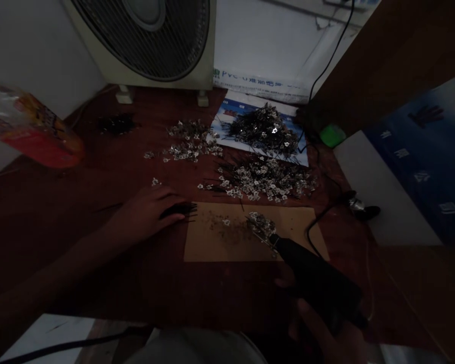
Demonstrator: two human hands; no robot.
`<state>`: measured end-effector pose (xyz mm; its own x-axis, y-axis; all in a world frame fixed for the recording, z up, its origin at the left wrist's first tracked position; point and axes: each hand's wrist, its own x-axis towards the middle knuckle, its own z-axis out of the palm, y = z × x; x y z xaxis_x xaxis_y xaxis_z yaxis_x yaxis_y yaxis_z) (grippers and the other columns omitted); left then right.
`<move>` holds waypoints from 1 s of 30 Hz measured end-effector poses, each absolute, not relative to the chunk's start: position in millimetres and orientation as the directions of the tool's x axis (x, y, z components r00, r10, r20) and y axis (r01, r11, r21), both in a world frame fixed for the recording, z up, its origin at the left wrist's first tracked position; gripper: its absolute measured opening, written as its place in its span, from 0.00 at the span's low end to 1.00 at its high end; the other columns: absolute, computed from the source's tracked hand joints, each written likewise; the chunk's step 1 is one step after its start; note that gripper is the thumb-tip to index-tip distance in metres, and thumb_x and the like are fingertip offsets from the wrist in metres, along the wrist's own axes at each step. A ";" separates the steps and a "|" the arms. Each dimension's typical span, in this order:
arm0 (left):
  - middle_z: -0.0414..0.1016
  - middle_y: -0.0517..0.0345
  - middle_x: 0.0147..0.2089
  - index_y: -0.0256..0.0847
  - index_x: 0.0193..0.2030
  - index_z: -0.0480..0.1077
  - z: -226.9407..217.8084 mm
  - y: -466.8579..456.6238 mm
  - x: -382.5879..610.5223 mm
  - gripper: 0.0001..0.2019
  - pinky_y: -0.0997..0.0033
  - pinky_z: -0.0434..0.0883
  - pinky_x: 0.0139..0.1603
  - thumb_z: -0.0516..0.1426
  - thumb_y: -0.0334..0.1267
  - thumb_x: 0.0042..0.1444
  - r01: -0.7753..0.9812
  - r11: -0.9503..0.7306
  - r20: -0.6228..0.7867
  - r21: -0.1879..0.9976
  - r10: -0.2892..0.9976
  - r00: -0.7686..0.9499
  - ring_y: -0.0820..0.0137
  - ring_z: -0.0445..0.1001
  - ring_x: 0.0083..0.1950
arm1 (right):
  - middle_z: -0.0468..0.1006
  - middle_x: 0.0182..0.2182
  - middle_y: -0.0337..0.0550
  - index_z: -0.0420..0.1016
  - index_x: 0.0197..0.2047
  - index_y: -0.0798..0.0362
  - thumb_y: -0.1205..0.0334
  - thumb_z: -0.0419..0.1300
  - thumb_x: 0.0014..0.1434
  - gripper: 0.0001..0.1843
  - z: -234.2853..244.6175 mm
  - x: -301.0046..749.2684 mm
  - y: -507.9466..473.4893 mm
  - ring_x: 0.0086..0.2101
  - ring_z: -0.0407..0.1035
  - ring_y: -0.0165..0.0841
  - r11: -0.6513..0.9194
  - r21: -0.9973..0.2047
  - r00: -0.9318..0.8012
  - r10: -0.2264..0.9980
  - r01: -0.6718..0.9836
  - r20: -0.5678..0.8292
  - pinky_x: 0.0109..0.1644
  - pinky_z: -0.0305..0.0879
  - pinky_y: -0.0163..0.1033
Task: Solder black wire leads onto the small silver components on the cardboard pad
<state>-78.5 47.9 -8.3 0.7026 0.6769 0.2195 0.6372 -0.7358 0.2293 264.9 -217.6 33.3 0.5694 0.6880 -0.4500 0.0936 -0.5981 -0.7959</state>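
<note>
My left hand is closed around a bunch of thin black wire-like sticks, whose ends poke out past the thumb. In my right hand is a black gun-shaped tool with a thin metal tip, angled up and left over the brown cardboard. Beside that tip lies a small heap of shiny pieces, and one loose piece sits further left on the dark-marked board. Poor light hides the fine detail of the pieces and most of my right fingers.
Behind the board are a pile of shiny-tipped sticks, another pile on a blue-and-white sheet, and more pieces. A box fan stands behind, a plastic-wrapped package left, a green object and black cord right.
</note>
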 end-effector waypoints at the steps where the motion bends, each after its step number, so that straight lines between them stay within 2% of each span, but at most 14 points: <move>1: 0.81 0.52 0.56 0.49 0.58 0.79 -9.5 49.7 -75.7 0.19 0.56 0.71 0.56 0.55 0.56 0.74 0.631 -0.739 0.201 0.236 0.673 0.712 0.57 0.77 0.54 | 0.76 0.17 0.40 0.89 0.51 0.54 0.23 0.69 0.55 0.42 33.5 264.7 -217.3 0.19 0.63 0.30 -0.596 -0.797 0.563 0.695 0.103 -0.447 0.21 0.59 0.32; 3: 0.81 0.53 0.53 0.48 0.54 0.80 -9.3 52.7 -69.3 0.17 0.57 0.69 0.56 0.54 0.53 0.75 0.626 -0.742 0.163 0.241 0.667 0.727 0.58 0.77 0.53 | 0.76 0.18 0.40 0.89 0.51 0.54 0.23 0.68 0.56 0.41 34.6 264.6 -217.1 0.19 0.64 0.30 -0.594 -0.795 0.553 0.706 0.122 -0.443 0.21 0.58 0.31; 7: 0.80 0.52 0.47 0.44 0.47 0.79 -3.8 58.0 -61.6 0.16 0.56 0.66 0.54 0.52 0.46 0.76 0.631 -0.748 0.122 0.206 0.659 0.742 0.58 0.75 0.50 | 0.76 0.18 0.40 0.90 0.49 0.53 0.21 0.67 0.55 0.42 35.5 264.8 -219.5 0.20 0.67 0.31 -0.621 -0.765 0.580 0.691 0.171 -0.431 0.23 0.62 0.32; 11: 0.79 0.54 0.42 0.43 0.40 0.77 1.8 59.0 -59.0 0.13 0.58 0.66 0.50 0.54 0.42 0.73 0.623 -0.757 0.149 0.196 0.651 0.744 0.59 0.74 0.46 | 0.75 0.18 0.39 0.88 0.52 0.54 0.26 0.67 0.59 0.39 31.5 263.1 -222.6 0.19 0.67 0.33 -0.615 -0.760 0.561 0.712 0.209 -0.422 0.22 0.62 0.36; 17: 0.79 0.55 0.43 0.42 0.43 0.78 8.2 49.9 -47.8 0.14 0.61 0.67 0.50 0.54 0.43 0.76 0.556 -0.816 0.314 0.157 0.575 0.756 0.62 0.75 0.46 | 0.74 0.16 0.40 0.89 0.52 0.53 0.27 0.65 0.60 0.37 27.8 260.7 -220.0 0.17 0.63 0.34 -0.580 -0.783 0.515 0.753 0.225 -0.410 0.19 0.59 0.36; 20: 0.79 0.55 0.44 0.42 0.43 0.78 10.0 44.5 -33.3 0.11 0.63 0.67 0.47 0.55 0.38 0.76 0.481 -0.865 0.351 0.146 0.500 0.792 0.64 0.75 0.45 | 0.75 0.16 0.40 0.89 0.52 0.52 0.28 0.66 0.60 0.36 28.1 261.8 -220.6 0.15 0.62 0.32 -0.588 -0.777 0.521 0.746 0.224 -0.415 0.18 0.57 0.36; 24: 0.78 0.53 0.43 0.40 0.42 0.77 10.4 39.7 -13.5 0.08 0.62 0.68 0.46 0.57 0.32 0.73 0.440 -0.898 0.359 0.033 0.421 0.833 0.62 0.76 0.45 | 0.76 0.17 0.41 0.88 0.56 0.50 0.29 0.66 0.60 0.36 27.3 264.3 -225.8 0.14 0.61 0.32 -0.645 -0.734 0.555 0.698 0.213 -0.452 0.17 0.52 0.35; 30: 0.79 0.52 0.42 0.39 0.41 0.75 5.7 34.7 1.5 0.05 0.60 0.71 0.50 0.59 0.26 0.68 0.385 -0.916 0.351 -0.110 0.327 0.878 0.61 0.76 0.45 | 0.75 0.16 0.43 0.89 0.55 0.51 0.27 0.66 0.57 0.39 26.7 261.6 -226.9 0.20 0.70 0.39 -0.653 -0.716 0.576 0.693 0.246 -0.433 0.21 0.61 0.38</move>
<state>1.5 34.7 5.7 0.8775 0.3271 0.3506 0.3855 -0.9161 -0.1101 261.6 -226.9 26.7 0.5765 0.6927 -0.4334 0.2462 -0.6530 -0.7163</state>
